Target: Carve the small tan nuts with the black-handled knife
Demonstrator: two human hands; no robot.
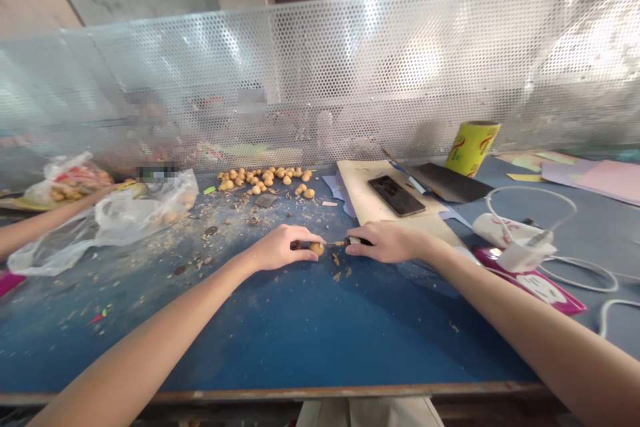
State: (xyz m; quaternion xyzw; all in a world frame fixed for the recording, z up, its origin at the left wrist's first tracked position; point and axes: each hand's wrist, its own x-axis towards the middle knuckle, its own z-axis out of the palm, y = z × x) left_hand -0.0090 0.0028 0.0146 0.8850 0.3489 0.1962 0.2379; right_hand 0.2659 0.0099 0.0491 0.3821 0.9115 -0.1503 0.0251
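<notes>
My left hand pinches a small tan gourd-like ball between thumb and fingers, just above the blue table. A dark patch shows behind it, partly hidden by the fingers. Facing it from the right, my right hand is closed around the dark handle of a thin-bladed hand tool. The tool's narrow tip points at the ball and is at or very near its surface. Yellowish shavings lie on the table just below. Beyond my hands, a cluster of similar tan balls rests near the mesh screen.
Debris dusts the left side of the blue table. A plastic bag and another person's arm are at left. At right are a phone, a yellow roll, and a pink power strip with white cables. A perforated screen spans the back.
</notes>
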